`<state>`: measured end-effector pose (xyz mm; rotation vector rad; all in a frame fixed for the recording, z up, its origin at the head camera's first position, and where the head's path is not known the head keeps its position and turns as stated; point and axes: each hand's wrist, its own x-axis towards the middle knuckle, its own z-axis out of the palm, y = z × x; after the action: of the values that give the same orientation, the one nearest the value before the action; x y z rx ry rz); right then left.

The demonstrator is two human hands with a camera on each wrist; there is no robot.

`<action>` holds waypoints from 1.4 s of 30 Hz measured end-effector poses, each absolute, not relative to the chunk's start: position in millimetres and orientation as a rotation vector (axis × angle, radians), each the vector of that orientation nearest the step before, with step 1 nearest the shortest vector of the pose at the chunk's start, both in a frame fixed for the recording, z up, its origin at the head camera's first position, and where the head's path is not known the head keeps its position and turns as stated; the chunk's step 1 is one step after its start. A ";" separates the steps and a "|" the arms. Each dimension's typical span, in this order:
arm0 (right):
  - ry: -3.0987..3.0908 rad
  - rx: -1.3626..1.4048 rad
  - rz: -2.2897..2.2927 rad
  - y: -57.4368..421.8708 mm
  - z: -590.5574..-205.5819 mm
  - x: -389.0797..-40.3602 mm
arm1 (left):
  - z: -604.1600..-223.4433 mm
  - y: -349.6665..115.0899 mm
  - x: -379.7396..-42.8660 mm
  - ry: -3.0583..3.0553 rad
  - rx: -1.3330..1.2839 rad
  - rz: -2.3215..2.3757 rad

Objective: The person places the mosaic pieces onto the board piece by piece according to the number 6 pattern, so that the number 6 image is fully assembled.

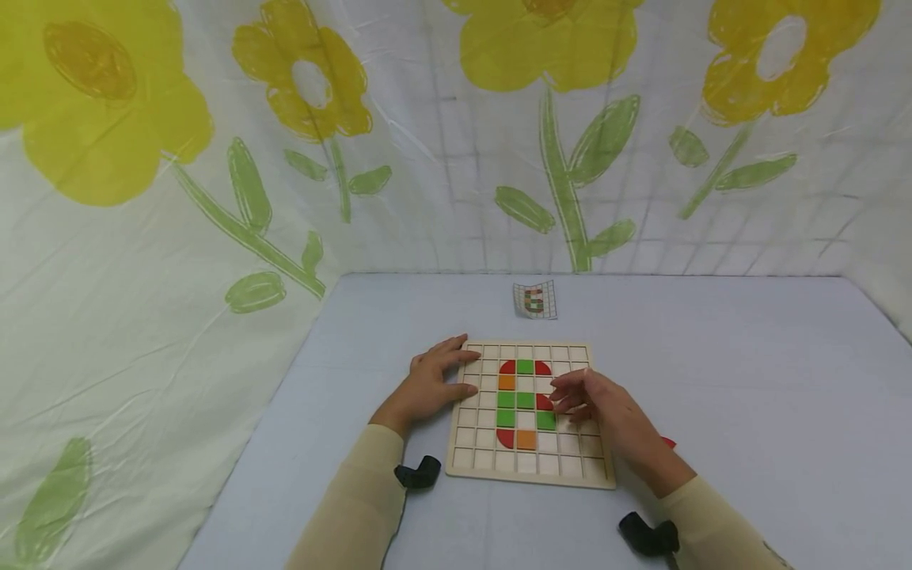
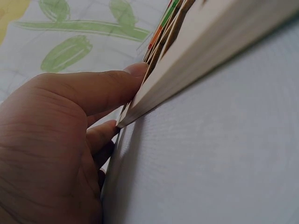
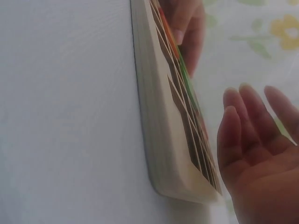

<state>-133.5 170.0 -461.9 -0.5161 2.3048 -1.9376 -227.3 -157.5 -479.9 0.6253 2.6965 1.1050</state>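
A square wooden grid board [image 1: 473, 458] lies on the table, with green squares [image 1: 506, 419], orange squares [image 1: 526, 440] and red rounded-corner pieces [image 1: 505, 438] set in its cells. My left hand [image 1: 430, 382] rests at the board's left edge, fingers spread; in the left wrist view its thumb [image 2: 112, 86] touches the rim. Over the board's right part hovers my right hand [image 1: 606, 408], with loosely bent fingers, near a red piece [image 1: 543, 401] and a green square [image 1: 545, 420]. Its fingers [image 3: 252, 116] stand apart in the right wrist view, and no piece shows between them.
A small printed card [image 1: 535, 301] with a coloured grid pattern stands slightly curled behind the board. Partly hidden by my right wrist, a red piece [image 1: 668, 442] lies on the table [image 1: 769, 412]. A flower-printed curtain [image 1: 413, 206] hangs beyond the table.
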 end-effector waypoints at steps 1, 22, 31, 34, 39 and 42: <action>2.297 -0.522 -1.950 171.0 -461.5 -133.1 | -479.8 -157.2 -227.2 2.695 0.625 1.106; 2.218 -0.661 -2.124 201.6 -459.8 -118.1 | -481.0 -157.4 -227.2 2.708 0.636 1.090; 2.256 -0.639 -2.141 226.1 -458.2 -112.1 | -479.4 -156.4 -226.6 2.713 0.641 1.097; 2.283 -0.621 -2.130 234.7 -458.8 -110.2 | -479.3 -156.2 -226.7 2.711 0.640 1.103; 2.346 -0.615 -2.123 248.1 -460.4 -105.7 | -479.6 -156.4 -226.5 2.713 0.642 1.104; 2.474 -0.574 -2.060 254.6 -460.5 -102.6 | -479.7 -156.6 -226.1 2.717 0.645 1.098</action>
<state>-102.6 254.6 -460.5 -0.5743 2.4738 -2.0604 -226.1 -156.6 -479.7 0.6449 2.7166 1.0979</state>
